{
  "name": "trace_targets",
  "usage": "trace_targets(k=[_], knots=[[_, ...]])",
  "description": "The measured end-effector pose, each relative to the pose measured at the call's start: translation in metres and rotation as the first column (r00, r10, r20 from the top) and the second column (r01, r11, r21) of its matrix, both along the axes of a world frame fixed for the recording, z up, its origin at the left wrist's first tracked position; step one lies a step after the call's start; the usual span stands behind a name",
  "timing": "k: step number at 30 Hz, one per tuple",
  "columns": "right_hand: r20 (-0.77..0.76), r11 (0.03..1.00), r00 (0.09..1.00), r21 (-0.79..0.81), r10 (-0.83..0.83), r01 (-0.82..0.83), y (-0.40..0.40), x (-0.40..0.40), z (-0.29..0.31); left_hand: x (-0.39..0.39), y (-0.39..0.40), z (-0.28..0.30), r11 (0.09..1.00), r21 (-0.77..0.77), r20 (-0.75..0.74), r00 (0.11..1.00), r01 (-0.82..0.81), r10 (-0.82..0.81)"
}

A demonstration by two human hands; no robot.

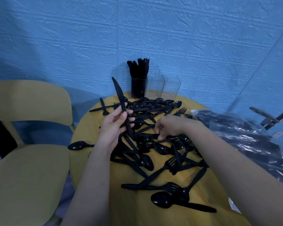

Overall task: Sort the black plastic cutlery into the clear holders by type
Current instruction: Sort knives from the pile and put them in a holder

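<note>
Yellow chair left; plastic bags right of cutlery pile.

Left hand grips knife — right hand seemingly pinching cutlery.

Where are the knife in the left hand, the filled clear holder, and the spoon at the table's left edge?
knife (119, 95), head view, on its blade.
filled clear holder (138, 88), head view, on its front wall.
spoon (75, 146), head view, on its bowl.
</note>
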State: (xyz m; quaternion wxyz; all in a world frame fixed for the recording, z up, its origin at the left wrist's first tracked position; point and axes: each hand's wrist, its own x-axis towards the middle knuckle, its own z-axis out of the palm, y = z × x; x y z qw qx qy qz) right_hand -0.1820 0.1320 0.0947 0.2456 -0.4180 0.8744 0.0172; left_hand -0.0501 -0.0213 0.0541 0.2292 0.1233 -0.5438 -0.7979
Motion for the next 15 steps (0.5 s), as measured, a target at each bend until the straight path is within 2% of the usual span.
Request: trace_targets(k=[4, 9, 15], knots=[[0.032, 1.0, 0.999, -0.03, -0.004, 0.005, 0.0, -0.004, -0.005, 0.0, 0.001, 0.0, 1.0, 0.017, -0.004, 1.0, 0.004, -0.004], [-0.062, 0.991, 0.998, -0.13, -0.017, 0.009, 0.011, -0.015, 0.006, -0.002, 0.003, 0.0, 0.999, 0.039, -0.016, 1.0, 0.002, -0.001], [0.106, 0.916, 0.983, -0.358, -0.15, 0.179, 0.023, -0.031, 0.01, -0.005, 0.005, -0.002, 0.999, 0.03, -0.002, 1.0, 0.014, -0.014]])
